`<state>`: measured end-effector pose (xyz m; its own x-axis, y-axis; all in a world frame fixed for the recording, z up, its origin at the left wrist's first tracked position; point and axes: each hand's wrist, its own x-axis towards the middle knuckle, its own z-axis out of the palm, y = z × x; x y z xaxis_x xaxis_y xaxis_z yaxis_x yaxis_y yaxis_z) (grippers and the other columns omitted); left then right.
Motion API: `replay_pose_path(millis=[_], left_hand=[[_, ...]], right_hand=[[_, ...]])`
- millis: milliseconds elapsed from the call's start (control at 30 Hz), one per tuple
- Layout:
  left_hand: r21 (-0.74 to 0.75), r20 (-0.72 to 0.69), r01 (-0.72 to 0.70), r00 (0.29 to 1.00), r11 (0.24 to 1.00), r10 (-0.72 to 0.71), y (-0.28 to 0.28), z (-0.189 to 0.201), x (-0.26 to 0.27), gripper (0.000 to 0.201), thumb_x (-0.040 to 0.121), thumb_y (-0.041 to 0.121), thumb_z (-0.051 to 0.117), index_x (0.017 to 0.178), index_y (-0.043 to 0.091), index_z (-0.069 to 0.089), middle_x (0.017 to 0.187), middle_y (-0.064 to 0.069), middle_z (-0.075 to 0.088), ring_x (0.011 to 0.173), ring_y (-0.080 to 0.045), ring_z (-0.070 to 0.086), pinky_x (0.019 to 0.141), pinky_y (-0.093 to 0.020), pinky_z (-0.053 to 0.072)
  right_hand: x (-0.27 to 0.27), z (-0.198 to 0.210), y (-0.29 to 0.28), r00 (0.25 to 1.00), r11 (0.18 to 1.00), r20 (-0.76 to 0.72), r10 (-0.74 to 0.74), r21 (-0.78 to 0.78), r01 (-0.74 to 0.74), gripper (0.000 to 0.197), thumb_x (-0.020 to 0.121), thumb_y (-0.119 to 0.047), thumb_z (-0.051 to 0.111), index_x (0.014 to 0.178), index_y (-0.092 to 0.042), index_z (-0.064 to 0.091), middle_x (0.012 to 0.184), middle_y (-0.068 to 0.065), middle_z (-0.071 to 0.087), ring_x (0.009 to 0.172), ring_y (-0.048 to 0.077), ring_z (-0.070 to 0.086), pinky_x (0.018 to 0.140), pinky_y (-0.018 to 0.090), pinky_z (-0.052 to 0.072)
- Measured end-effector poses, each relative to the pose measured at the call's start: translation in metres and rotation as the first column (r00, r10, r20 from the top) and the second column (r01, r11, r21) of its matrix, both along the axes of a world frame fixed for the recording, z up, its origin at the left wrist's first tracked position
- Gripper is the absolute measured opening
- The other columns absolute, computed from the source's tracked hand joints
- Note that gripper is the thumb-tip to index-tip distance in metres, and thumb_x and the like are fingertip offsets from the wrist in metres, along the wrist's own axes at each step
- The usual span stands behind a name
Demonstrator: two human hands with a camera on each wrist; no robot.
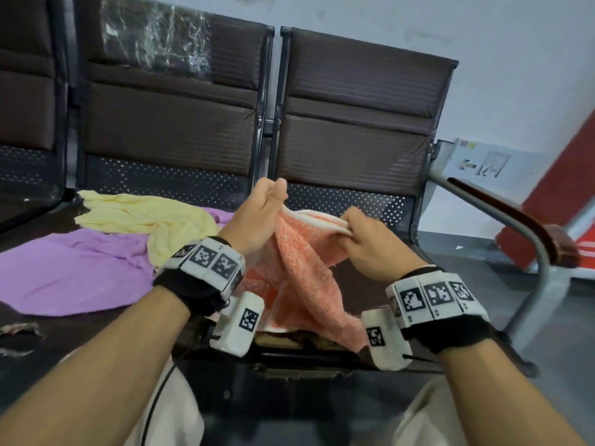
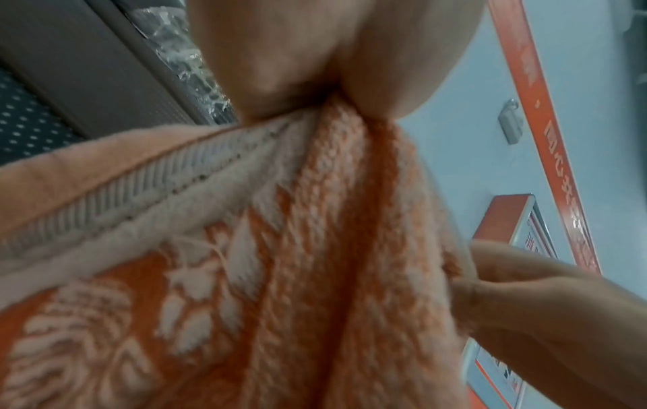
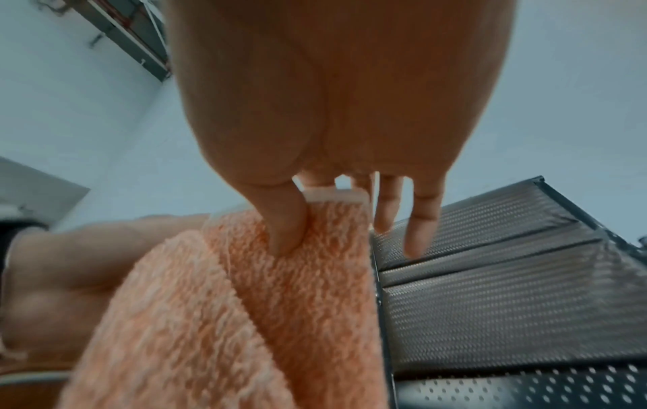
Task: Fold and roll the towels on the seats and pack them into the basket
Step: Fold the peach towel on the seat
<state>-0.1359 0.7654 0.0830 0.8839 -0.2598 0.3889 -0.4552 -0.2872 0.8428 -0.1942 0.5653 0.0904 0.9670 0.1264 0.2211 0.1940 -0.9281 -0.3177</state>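
Both hands pinch the top hem of the orange towel point(image 1: 299, 268), left hand point(image 1: 257, 217) and right hand point(image 1: 370, 243), lifting it above the seat's point(image 1: 370, 278) front edge. It looks light, limp terry; corners are the best hold.

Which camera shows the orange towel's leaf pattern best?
The left wrist view: the orange towel fills it, its white leaves and ribbed border close up. The head view shows it whole, held by both hands; the right wrist view shows only plain fuzzy pile.

I can't read any text: red wall banner point(image 2: 546, 155) has blurred white characters; wall sign point(image 1: 486, 164) shows only an arrow.
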Motion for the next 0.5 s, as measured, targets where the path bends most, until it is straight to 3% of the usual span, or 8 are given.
replay_pose_path(millis=[67,167,267,333,400,500], left_hand=[[0.126,0.027,0.127,0.991,0.984,-0.131,0.005,0.001,-0.004,0.056,0.084,0.061,0.025,0.106,0.014,0.044,0.078,0.004,0.044,0.068,-0.011,0.044,0.071,-0.034,0.039],[0.37,0.021,0.187,0.978,0.91,-0.209,0.006,-0.007,-0.005,0.047,0.086,0.055,0.045,0.115,0.018,0.04,0.085,0.003,0.048,0.071,-0.009,0.047,0.065,-0.028,0.038],[0.561,0.059,0.101,0.985,0.822,-0.161,0.007,-0.016,0.002,0.035,0.089,0.045,0.054,0.114,0.022,0.044,0.106,-0.002,0.05,0.091,-0.013,0.051,0.081,-0.031,0.043],[0.595,0.104,0.031,0.988,0.803,-0.115,0.01,-0.018,0.007,0.028,0.09,0.044,0.052,0.109,0.024,0.048,0.104,0.0,0.049,0.091,-0.013,0.049,0.082,-0.032,0.041],[0.588,0.126,0.007,0.987,0.809,-0.1,0.013,-0.019,0.013,0.02,0.091,0.042,0.053,0.102,0.026,0.05,0.095,0.004,0.046,0.083,-0.009,0.047,0.073,-0.027,0.034],[0.561,0.123,-0.007,0.99,0.828,-0.075,0.019,-0.018,0.019,0.01,0.091,0.031,0.057,0.092,0.021,0.056,0.087,0.007,0.045,0.079,-0.008,0.047,0.068,-0.025,0.031]], right_hand=[[-0.003,-0.003,-0.001,0.997,0.998,-0.069,-0.032,0.055,0.036,0.009,0.096,-0.024,0.049,0.094,-0.022,0.04,0.083,-0.002,0.055,0.069,0.01,0.049,0.053,0.024,0.032],[-0.005,-0.01,-0.001,0.997,0.998,-0.042,-0.059,0.028,0.06,0.004,0.094,-0.016,0.049,0.093,-0.019,0.052,0.091,0.008,0.065,0.081,0.024,0.058,0.063,0.03,0.037],[-0.004,-0.013,0.002,0.998,0.999,-0.053,-0.03,0.01,0.031,0.012,0.091,-0.012,0.051,0.087,-0.01,0.062,0.09,0.01,0.068,0.089,0.028,0.06,0.069,0.034,0.045],[-0.001,-0.01,0.004,0.999,1.0,-0.033,-0.011,0.015,0.011,0.011,0.09,-0.013,0.055,0.089,-0.009,0.065,0.087,0.011,0.068,0.086,0.028,0.06,0.071,0.037,0.048],[0.004,-0.009,0.004,1.0,1.0,-0.004,-0.001,0.029,0.001,0.008,0.088,-0.013,0.058,0.087,-0.009,0.064,0.084,0.011,0.067,0.083,0.028,0.06,0.07,0.039,0.049],[0.007,-0.007,0.0,1.0,0.999,-0.027,-0.002,0.045,0.003,0.01,0.083,-0.007,0.056,0.084,-0.01,0.065,0.079,0.01,0.066,0.079,0.026,0.059,0.068,0.038,0.05]])
